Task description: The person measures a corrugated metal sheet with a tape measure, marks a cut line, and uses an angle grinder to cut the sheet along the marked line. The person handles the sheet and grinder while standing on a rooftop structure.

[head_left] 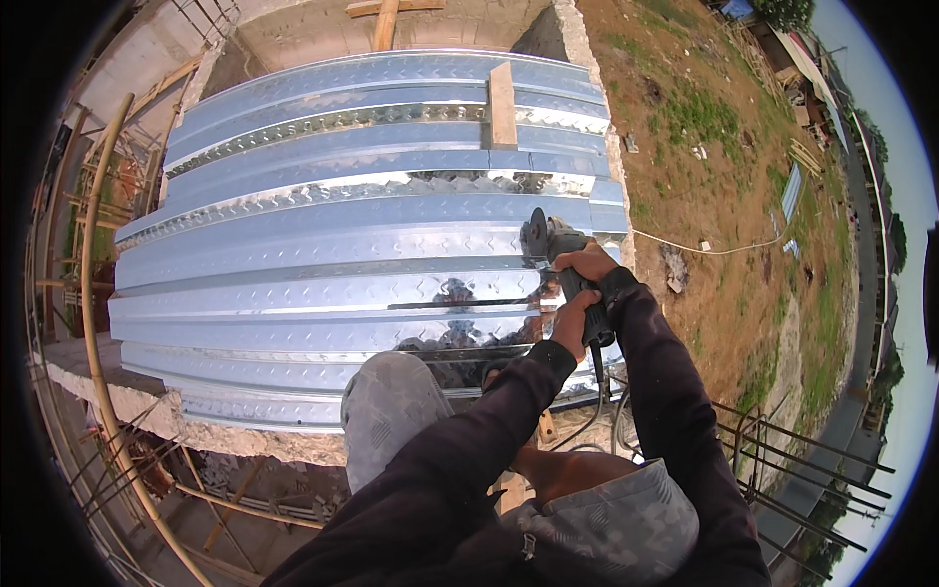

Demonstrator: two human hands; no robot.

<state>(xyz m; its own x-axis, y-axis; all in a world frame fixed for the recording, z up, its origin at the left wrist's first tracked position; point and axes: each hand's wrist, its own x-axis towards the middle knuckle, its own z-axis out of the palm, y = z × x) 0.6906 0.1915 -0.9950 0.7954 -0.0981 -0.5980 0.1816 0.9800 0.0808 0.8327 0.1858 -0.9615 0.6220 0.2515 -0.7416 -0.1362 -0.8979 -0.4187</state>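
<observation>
Both my hands grip an angle grinder with a dark round disc at its far left end. My right hand closes round the grinder's front, near the disc. Lower down, my left hand wraps the black rear body, and a dark cord drops from its end. The disc stands on edge at the ribbed, shiny metal decking sheets; whether it touches them I cannot tell. Dark reflections and a narrow dark slot show on the sheets left of my left hand.
A short wooden board lies across the far sheets. Rough concrete edges border the decking, with a drop to poles below. Rebar rods jut out at right. A pale cable runs over the dirt ground. A bamboo pole leans at left.
</observation>
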